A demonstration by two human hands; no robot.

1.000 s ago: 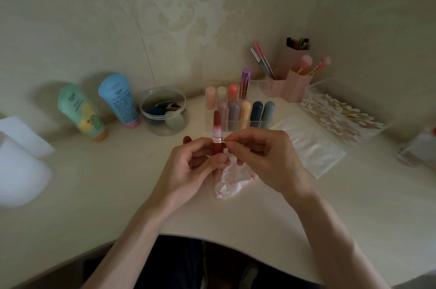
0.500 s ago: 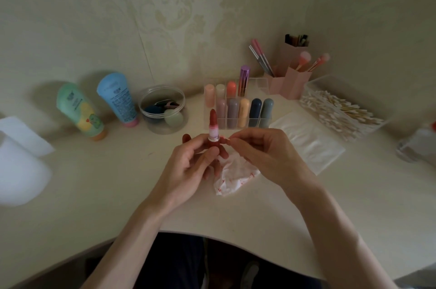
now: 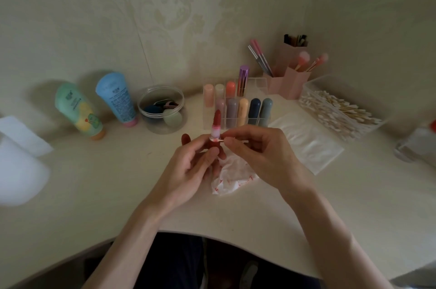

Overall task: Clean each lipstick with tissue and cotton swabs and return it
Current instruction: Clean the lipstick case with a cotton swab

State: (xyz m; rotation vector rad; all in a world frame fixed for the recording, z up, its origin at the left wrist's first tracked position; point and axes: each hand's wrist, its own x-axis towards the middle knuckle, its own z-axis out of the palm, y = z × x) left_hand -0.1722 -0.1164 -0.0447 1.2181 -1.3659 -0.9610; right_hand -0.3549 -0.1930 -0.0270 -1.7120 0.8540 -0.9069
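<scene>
Dim soft light from my right, shadows left of the tubes (image 3: 79,110), my counter (image 3: 94,182) edges bowed, blurred.

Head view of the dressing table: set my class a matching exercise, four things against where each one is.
Things: 1 crumpled tissue; 2 green tube; 3 open lipstick; 4 cotton swab.
Places: a gripped in the left hand; b beside the blue tube; c pinched by the right hand; d on the desk beneath both hands.
Pairs: 1-d, 2-b, 3-a, 4-c.
</scene>
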